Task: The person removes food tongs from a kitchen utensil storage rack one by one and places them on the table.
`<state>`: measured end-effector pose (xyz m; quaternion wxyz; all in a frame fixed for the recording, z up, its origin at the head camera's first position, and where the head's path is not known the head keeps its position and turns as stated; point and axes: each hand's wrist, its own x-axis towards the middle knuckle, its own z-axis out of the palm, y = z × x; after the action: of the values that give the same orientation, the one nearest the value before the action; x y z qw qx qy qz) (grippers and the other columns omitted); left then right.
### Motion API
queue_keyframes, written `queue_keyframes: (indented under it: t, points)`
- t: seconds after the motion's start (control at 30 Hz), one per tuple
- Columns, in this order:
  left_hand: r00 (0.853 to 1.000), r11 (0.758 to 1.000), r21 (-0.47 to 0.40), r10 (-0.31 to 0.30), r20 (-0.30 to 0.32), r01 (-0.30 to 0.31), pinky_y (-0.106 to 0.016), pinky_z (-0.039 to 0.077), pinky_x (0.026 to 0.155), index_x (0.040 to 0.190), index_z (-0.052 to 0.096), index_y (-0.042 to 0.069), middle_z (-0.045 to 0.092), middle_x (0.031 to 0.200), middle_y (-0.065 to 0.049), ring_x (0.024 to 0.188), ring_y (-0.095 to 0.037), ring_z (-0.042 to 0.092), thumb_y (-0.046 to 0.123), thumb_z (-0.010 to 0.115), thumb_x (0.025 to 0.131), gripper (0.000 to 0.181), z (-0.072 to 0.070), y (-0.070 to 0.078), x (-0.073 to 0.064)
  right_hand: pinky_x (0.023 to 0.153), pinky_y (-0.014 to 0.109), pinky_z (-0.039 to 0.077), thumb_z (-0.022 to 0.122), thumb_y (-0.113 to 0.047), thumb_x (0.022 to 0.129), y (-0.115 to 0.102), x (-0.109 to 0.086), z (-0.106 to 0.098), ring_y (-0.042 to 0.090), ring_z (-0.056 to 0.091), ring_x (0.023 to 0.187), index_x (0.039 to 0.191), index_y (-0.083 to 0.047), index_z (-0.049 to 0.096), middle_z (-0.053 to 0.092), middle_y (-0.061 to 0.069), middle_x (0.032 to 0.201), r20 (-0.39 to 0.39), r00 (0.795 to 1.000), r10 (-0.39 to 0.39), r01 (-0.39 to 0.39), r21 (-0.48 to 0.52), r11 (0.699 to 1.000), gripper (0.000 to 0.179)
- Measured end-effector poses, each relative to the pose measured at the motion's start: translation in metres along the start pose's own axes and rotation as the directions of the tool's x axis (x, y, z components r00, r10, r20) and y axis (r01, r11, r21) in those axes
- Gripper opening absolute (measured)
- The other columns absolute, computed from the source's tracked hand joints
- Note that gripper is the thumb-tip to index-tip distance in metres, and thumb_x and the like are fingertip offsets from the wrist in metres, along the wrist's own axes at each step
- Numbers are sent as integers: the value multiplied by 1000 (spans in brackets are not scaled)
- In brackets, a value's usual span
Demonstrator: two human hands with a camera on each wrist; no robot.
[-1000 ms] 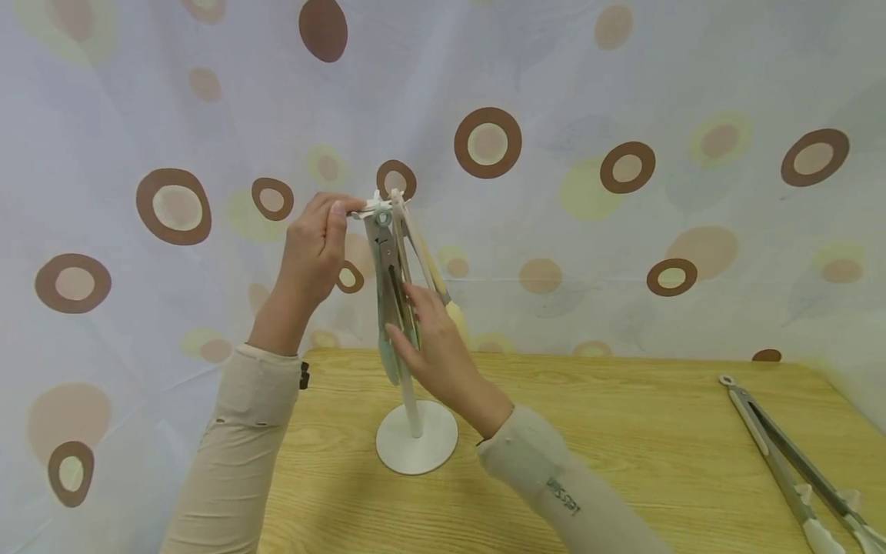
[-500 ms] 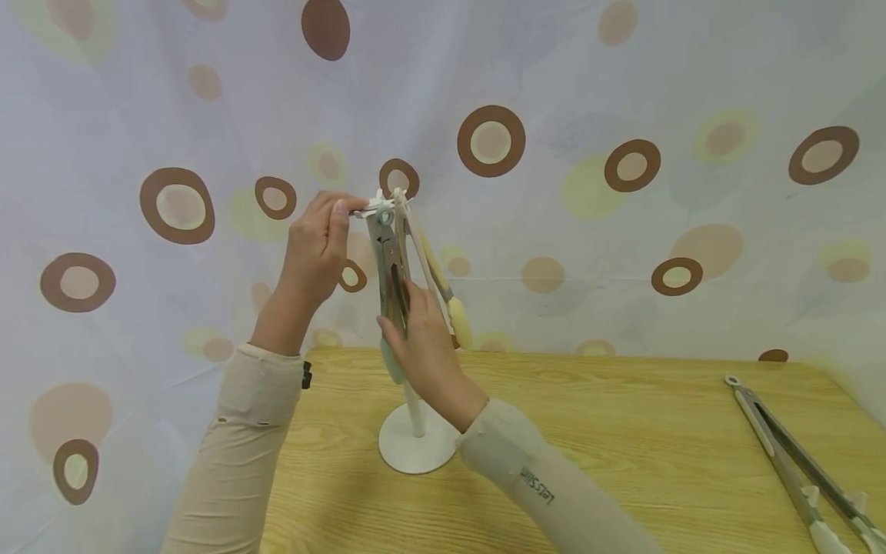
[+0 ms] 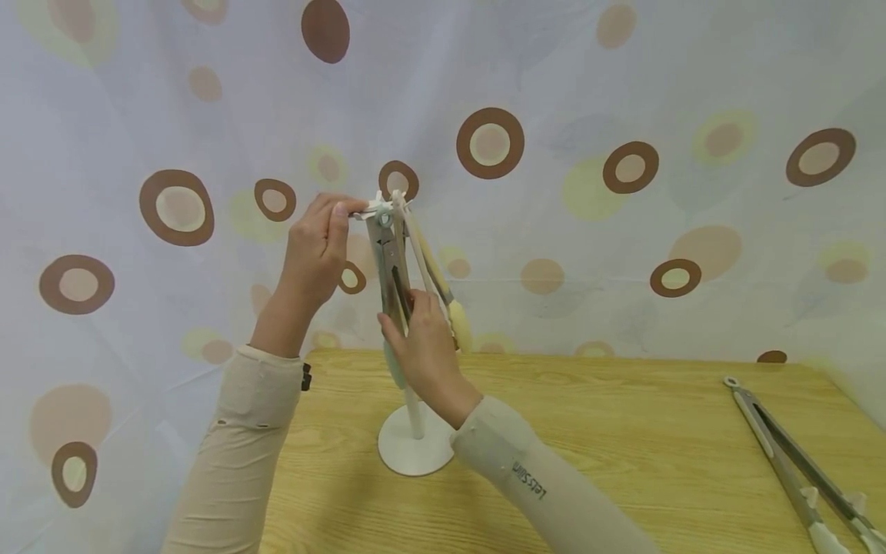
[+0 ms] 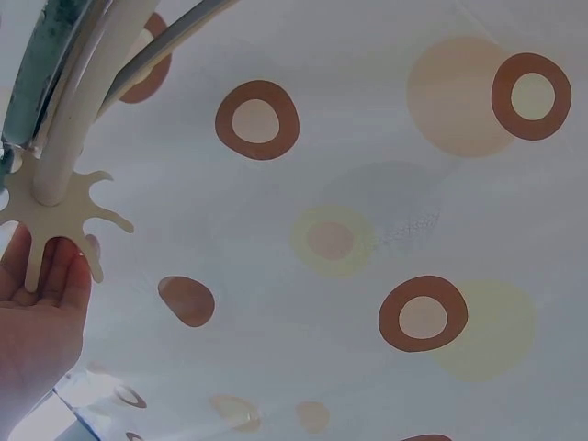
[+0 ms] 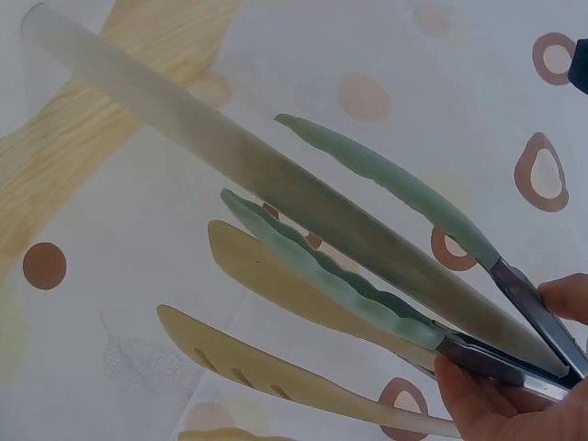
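Note:
A white stand with a round base and a ring of hooks on top stands on the table. My left hand pinches the edge of the hook ring from the left. Green-tipped tongs hang from a hook by their loop, one arm on each side of the pole. My right hand holds these tongs by their metal arms, thumb on one and fingers on the other. Beside them hang yellow-tipped tongs and beige-tipped tongs.
Long metal tongs with whitish tips lie spread on the right side of the wooden table. A curtain with brown and beige ovals hangs right behind the table's far edge.
My right hand has shifted slightly left and come closer round the green-tipped tongs, whose arms now stand nearer together. My left hand has stayed at the hook ring.

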<state>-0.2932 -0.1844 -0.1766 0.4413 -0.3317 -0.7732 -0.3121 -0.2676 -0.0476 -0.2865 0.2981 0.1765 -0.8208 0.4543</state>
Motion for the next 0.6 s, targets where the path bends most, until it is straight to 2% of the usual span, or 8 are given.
queue_keyframes:
  t: [0.3,0.6]
  points:
    - [1000,1000,-1,-4,-3,4,-44,45,87,108,66,-7,62,106,-21,101,-32,57,6,36,100,34,0,0,-1,83,40,50,69,-23,88,1,-1,-4,29,60,93,113,5,56,58,15,106,-28,999,-23,24,9,1000,39]
    - [1000,1000,4,-5,0,5,-45,45,88,108,66,-7,62,106,-21,102,-32,57,6,36,101,34,1,0,0,82,39,51,68,-23,89,0,-5,-9,28,60,92,114,6,56,59,16,106,-8,999,-33,33,35,999,40]
